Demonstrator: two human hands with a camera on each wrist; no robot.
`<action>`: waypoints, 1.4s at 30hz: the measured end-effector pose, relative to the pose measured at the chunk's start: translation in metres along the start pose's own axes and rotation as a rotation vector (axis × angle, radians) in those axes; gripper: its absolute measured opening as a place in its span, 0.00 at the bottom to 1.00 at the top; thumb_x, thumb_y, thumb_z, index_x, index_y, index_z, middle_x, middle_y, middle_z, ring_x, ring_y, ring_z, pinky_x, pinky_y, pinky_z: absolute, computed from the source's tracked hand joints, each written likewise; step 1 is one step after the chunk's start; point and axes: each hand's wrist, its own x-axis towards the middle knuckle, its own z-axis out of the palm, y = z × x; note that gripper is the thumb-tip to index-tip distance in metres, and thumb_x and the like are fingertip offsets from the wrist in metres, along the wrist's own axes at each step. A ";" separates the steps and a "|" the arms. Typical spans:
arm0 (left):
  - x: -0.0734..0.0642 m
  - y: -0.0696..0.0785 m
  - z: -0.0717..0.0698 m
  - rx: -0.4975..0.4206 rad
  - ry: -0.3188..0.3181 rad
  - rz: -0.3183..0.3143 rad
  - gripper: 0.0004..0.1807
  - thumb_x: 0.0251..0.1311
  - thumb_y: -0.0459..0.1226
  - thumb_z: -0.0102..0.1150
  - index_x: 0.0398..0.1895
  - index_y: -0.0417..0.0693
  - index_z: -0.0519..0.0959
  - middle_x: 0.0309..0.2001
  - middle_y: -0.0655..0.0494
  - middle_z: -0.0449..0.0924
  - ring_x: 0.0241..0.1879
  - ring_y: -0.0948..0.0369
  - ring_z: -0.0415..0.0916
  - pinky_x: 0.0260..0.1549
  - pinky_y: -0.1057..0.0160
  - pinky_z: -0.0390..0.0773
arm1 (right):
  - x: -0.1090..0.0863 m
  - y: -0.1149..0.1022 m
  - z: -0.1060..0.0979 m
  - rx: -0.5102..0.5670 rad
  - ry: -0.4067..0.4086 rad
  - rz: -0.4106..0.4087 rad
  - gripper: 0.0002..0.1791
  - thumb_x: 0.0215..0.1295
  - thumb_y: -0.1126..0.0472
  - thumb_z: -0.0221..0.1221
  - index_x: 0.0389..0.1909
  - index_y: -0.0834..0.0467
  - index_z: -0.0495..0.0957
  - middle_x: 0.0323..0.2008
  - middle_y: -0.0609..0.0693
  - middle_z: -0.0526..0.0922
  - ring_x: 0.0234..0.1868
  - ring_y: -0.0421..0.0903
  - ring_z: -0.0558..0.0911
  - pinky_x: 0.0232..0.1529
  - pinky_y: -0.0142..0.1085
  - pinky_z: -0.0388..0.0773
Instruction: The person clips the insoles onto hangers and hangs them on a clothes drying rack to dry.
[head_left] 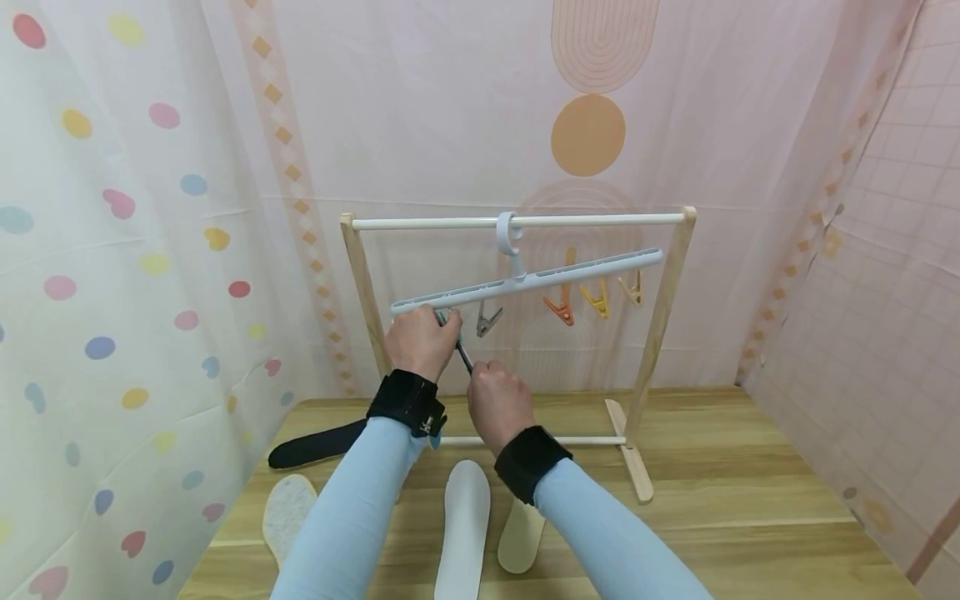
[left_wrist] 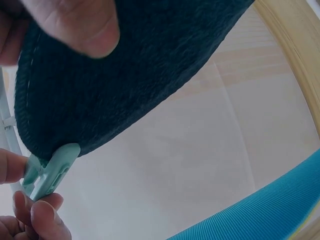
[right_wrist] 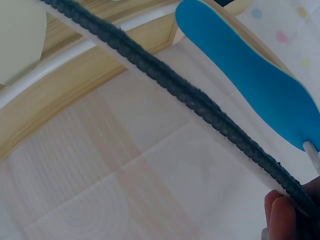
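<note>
My left hand (head_left: 423,340) is raised at the low left end of a pale blue hanger (head_left: 480,292). Its fingers pinch a teal clothespin (left_wrist: 54,172), whose jaws overlap the tip of a dark fuzzy insole (left_wrist: 120,85). Lower and to the right, my right hand (head_left: 501,404) grips that insole, with a thumb pressed on its face in the left wrist view. Seen edge-on, the insole (right_wrist: 200,105) slants across the right wrist view. A bright blue insole (right_wrist: 245,70) hangs close by, held at its end by a whitish clip (right_wrist: 311,150).
The hanger hooks over a rack's white rail (head_left: 427,223). Grey (head_left: 486,320), orange (head_left: 562,308), yellow (head_left: 597,298) and beige (head_left: 633,288) clothespins hang from it. Black (head_left: 315,443), grey (head_left: 288,510), white (head_left: 465,525) and cream (head_left: 521,537) insoles lie on the wooden table (head_left: 750,500).
</note>
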 end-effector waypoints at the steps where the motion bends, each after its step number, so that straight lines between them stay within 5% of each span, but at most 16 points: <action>1: 0.000 0.000 0.000 -0.001 -0.003 -0.001 0.29 0.65 0.48 0.55 0.06 0.48 0.66 0.06 0.60 0.58 0.09 0.61 0.58 0.09 0.64 0.54 | 0.001 0.000 -0.001 0.001 -0.003 0.000 0.03 0.63 0.66 0.64 0.32 0.62 0.82 0.23 0.51 0.79 0.19 0.42 0.80 0.18 0.31 0.75; 29: -0.003 0.000 0.002 -0.005 -0.012 -0.016 0.31 0.65 0.52 0.57 0.06 0.49 0.64 0.07 0.60 0.55 0.09 0.62 0.54 0.10 0.65 0.51 | 0.003 -0.002 -0.004 -0.018 -0.025 -0.011 0.06 0.65 0.63 0.64 0.31 0.63 0.82 0.24 0.52 0.79 0.19 0.42 0.79 0.19 0.32 0.75; 42: -0.005 -0.001 0.004 -0.002 0.000 -0.035 0.31 0.63 0.56 0.60 0.10 0.47 0.70 0.10 0.58 0.60 0.12 0.58 0.62 0.12 0.64 0.54 | 0.000 -0.004 -0.002 0.014 -0.057 0.009 0.09 0.65 0.59 0.66 0.31 0.62 0.82 0.24 0.51 0.80 0.21 0.43 0.80 0.21 0.34 0.76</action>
